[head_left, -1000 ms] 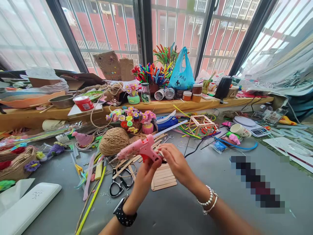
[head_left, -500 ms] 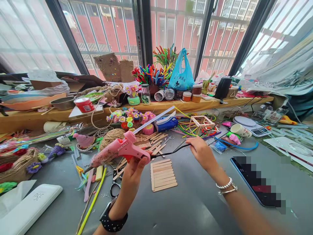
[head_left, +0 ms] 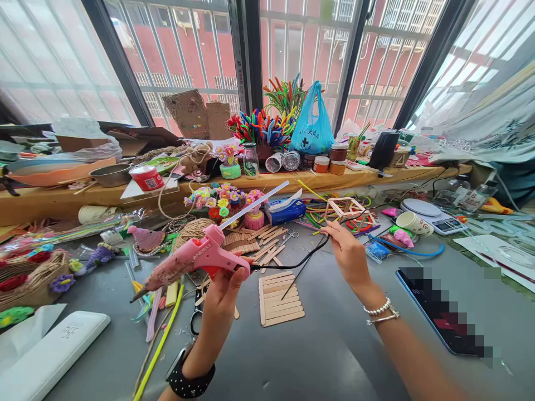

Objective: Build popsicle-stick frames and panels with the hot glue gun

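My left hand (head_left: pixel 223 292) grips the handle of a pink glue gun (head_left: pixel 188 262), held above the grey table with its nozzle pointing down-left and a white glue stick jutting out of its back. My right hand (head_left: pixel 349 253) pinches the gun's black cord (head_left: pixel 292 263), which sags between the two hands. Below the cord lies a flat panel of wooden craft sticks (head_left: pixel 280 298). Loose craft sticks (head_left: pixel 259 245) lie just behind it.
Black scissors (head_left: pixel 195 317), a twine ball (head_left: pixel 190 229), pipe cleaners and small flower pots (head_left: pixel 225 200) crowd the left and middle. A stick frame cube (head_left: pixel 345 209) stands behind my right hand. A phone (head_left: pixel 438 312) lies right; a white case (head_left: pixel 45 356) lies front left.
My left hand lifted the glue gun and tipped its nozzle down-left. My right hand moved right from the gun's base, drawing the black cord out and now letting it sag.
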A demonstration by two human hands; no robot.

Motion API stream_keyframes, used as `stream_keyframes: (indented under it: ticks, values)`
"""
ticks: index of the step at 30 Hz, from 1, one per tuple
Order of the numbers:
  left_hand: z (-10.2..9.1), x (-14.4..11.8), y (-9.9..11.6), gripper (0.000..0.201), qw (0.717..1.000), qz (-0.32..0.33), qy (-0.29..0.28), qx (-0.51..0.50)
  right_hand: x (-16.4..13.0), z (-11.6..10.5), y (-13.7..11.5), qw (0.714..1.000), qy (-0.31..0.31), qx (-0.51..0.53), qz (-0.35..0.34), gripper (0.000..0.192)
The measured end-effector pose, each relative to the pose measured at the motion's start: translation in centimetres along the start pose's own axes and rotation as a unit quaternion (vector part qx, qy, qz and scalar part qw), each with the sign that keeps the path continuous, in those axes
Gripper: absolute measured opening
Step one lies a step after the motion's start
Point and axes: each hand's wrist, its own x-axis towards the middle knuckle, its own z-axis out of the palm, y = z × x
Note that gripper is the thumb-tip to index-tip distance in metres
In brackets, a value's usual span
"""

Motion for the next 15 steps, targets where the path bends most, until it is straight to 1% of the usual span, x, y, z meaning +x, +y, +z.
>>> stream_keyframes:
  ticks: [8, 11, 15]
  values:
    - [0.3, -0.1, -0.1, 0.037, 1.000, -0.002, 0.000, 0.008, -0.5, 0.6, -1.2, 0.998, -0.022, 0.059, 0.005, 0.028]
    - [0.3, -0.2, -0.3, 0.037, 1.000, -0.010, -0.001, -0.003, -0.6, 0.9, -1.6, 0.997, -0.025, 0.069, 0.011, 0.028]
    - [0.3, -0.2, -0.4, 0.037, 1.000, -0.009, 0.005, 0.003, -0.9, 1.3, -1.2, 0.997, -0.028, 0.065, 0.016, 0.027]
